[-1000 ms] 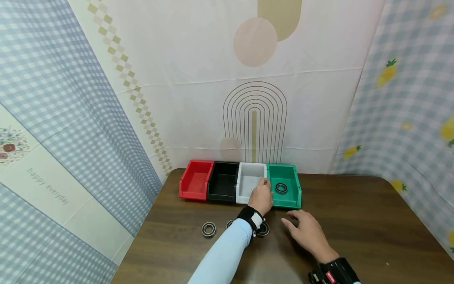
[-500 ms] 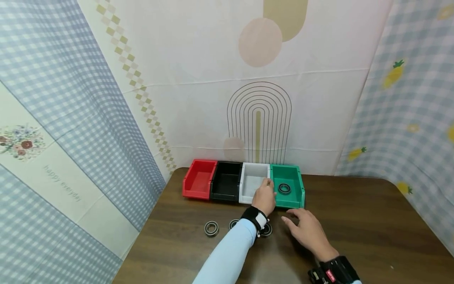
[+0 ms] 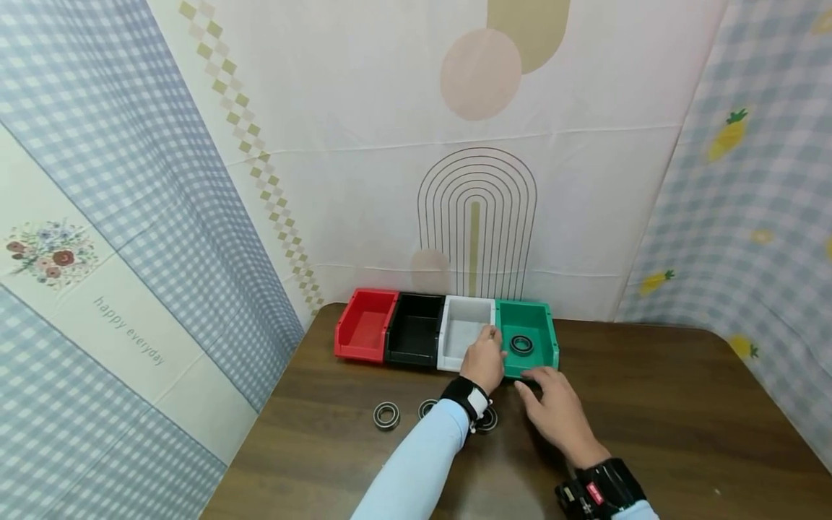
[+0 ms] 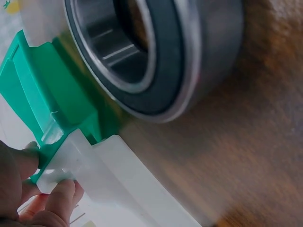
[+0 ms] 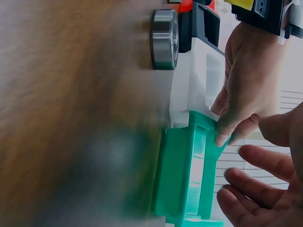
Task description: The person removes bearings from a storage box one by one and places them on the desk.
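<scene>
My left hand (image 3: 483, 362) pinches the adjoining side walls of the white storage bin (image 3: 458, 334) and the green storage bin (image 3: 520, 316). In the left wrist view, its thumb and fingers (image 4: 60, 201) lie on either side of that seam. A ball bearing (image 3: 521, 353) lies flat inside the green bin. My right hand (image 3: 559, 415) is at the green bin's front right, thumb and fingers spread, holding nothing. The right wrist view shows its fingers (image 5: 258, 187) relaxed beside the green bin (image 5: 175, 175).
Left of the white bin, a black bin (image 3: 416, 325) and a red bin (image 3: 366, 325) complete the row against the cloth backdrop. On the wooden table (image 3: 312, 448) in front lie bearings; one bearing (image 3: 386, 427) is fully visible, others are partly behind the left sleeve (image 3: 416, 462).
My right hand has moved slightly forward to the green bin's front edge. The left hand keeps its grip at the seam between bins. The head view has shifted a little.
</scene>
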